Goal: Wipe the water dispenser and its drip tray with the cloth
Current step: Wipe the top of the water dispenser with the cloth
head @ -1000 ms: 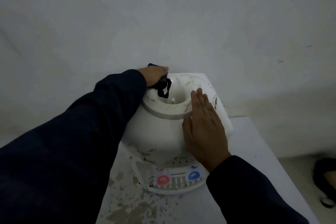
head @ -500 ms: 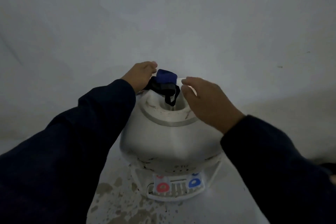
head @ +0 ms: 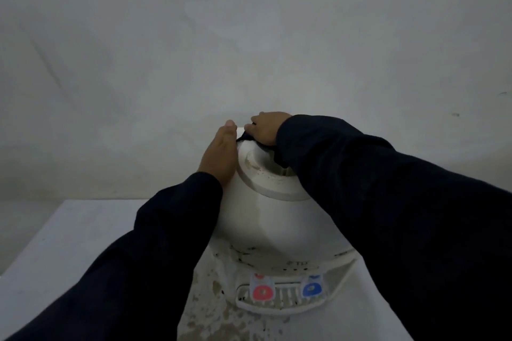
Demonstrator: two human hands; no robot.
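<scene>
Stained white table [head: 69, 252] nearest, drip tray [head: 279, 304] under red and blue taps, white water dispenser [head: 277, 224] behind, left hand [head: 221, 152] flat and open against its top's side, right hand [head: 266, 127] pressing dark cloth [head: 266, 147] on the far rim, wall beyond.

A stained white table [head: 69, 243] carries the white water dispenser [head: 266, 224].

Cloth [head: 273, 151] mostly hidden under right hand [head: 264, 128] and sleeve; dispenser [head: 277, 219] right side covered; label lettering illegible.
</scene>
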